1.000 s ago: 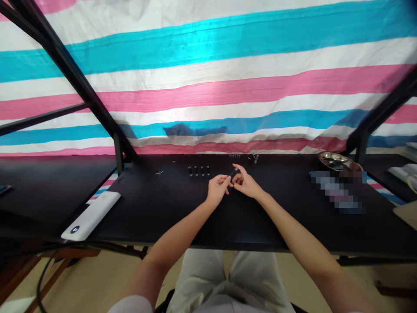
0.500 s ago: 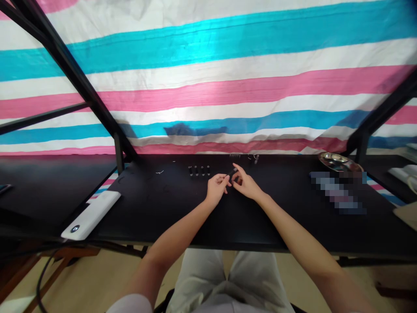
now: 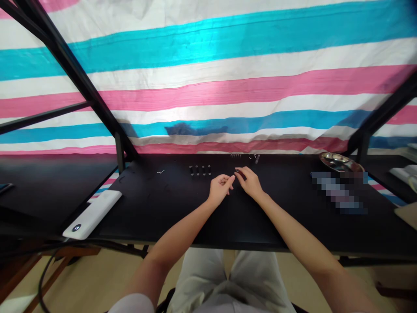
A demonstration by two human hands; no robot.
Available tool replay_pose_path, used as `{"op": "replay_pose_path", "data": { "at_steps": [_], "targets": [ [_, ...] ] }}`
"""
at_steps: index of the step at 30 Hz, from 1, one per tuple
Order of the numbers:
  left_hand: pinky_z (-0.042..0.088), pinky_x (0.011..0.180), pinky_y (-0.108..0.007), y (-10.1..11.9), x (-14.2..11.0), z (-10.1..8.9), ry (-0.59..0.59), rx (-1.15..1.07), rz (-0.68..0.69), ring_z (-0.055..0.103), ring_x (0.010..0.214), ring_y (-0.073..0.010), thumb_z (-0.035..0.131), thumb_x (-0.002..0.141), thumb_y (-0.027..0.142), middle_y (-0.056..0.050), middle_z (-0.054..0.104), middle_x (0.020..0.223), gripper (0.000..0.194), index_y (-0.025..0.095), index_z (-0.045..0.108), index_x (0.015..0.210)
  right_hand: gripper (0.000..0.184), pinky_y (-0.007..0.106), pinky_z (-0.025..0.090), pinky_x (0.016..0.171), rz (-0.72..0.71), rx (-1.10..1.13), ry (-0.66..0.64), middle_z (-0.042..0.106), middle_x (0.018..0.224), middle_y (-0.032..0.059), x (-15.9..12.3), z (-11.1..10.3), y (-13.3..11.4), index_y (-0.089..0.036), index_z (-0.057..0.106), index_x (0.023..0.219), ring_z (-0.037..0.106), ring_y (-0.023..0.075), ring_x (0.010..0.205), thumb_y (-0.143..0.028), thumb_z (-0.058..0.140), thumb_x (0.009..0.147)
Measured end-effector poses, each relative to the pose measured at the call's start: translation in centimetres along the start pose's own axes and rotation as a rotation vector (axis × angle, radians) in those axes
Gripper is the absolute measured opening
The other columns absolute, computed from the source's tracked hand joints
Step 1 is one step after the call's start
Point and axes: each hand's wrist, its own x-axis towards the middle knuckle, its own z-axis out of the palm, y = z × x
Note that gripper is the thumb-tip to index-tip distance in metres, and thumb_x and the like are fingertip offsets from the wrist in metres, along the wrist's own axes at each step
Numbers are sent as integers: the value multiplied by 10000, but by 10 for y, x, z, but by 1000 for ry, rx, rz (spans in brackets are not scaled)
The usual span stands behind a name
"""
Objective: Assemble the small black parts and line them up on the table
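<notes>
My left hand [image 3: 221, 187] is closed over the middle of the black table [image 3: 153, 208], its thumb and fingers pinched together. Whatever is in that pinch, if anything, is hidden. My right hand [image 3: 250, 180] faces it closely, thumb and index finger closed on a small black cylinder [image 3: 237, 171], of which only a little shows. Left of both hands, several short black cylinders with metallic ends [image 3: 203, 170] stand in a row. Farther back lies a row of small metal pieces [image 3: 235, 155].
A white power bank [image 3: 93, 215] lies at the table's left edge, with a cable below it. A shiny metal dish [image 3: 340, 162] and a blurred-out item [image 3: 337, 191] are at right. Small white scraps [image 3: 160, 171] lie at left. Striped sheeting [image 3: 208, 91] hangs behind.
My hands have drawn slightly apart at the fingertips. The black cylinder, earlier showing between both hands, now shows only at my right fingertips.
</notes>
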Motion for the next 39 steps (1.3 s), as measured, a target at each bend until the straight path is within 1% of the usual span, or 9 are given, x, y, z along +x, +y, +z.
{"op": "replay_pose_path", "data": {
  "at_steps": [3,7,9,12,16,19,22,28,39],
  "targets": [
    [352,408,-178,2,-6,1,-56,123,74,450,387,-61,538,751,499,12,559,506,358,156,573,657,263,289,456,642,165,184,-35,621,804,57,3,13,9,-175,616,968,551,148,649,-355,494,822],
    [359,477,-196,3,-13,2,-127,335,258,446,425,-74,485,802,429,7,539,485,351,170,585,586,225,261,436,601,243,299,-232,619,705,20,16,32,16,-171,633,912,540,127,605,-318,550,764],
    [354,491,-205,4,-16,2,-146,389,315,433,434,-82,467,813,412,6,521,479,356,176,589,576,192,255,426,605,232,275,-314,606,662,3,26,40,14,-177,650,876,525,116,586,-282,574,734],
    [349,497,-212,4,-16,2,-140,421,339,426,449,-92,450,820,413,3,505,483,357,181,597,592,152,242,412,598,184,257,-387,610,678,5,41,54,10,-169,664,820,515,107,589,-227,607,691],
    [351,501,-215,3,-15,0,-121,440,363,432,461,-96,437,830,394,0,516,503,341,180,606,625,137,227,390,572,152,259,-417,593,660,0,56,71,9,-150,659,792,499,100,577,-213,623,675],
    [360,508,-216,1,-15,0,-132,442,388,442,467,-94,433,837,375,-2,538,532,325,181,617,652,95,224,357,547,122,218,-417,550,606,-17,62,80,11,-149,619,666,456,91,544,-243,632,676],
    [368,515,-217,1,-17,0,-155,452,411,452,471,-94,433,840,365,-4,550,545,322,184,626,657,180,223,329,534,113,206,-436,514,575,-29,64,82,12,-155,552,567,419,83,525,-273,635,675],
    [378,522,-221,1,-20,3,-199,490,431,471,481,-104,425,845,362,-12,561,543,328,189,635,661,268,226,319,530,89,274,-450,476,588,-29,65,78,12,-165,502,522,417,87,535,-347,635,668],
    [378,508,-199,2,-19,2,-182,534,471,472,472,-85,415,856,355,1,558,523,348,172,621,644,319,224,308,520,112,313,-505,463,595,-35,67,77,18,-163,474,500,394,79,528,-387,659,632]
  ]
}}
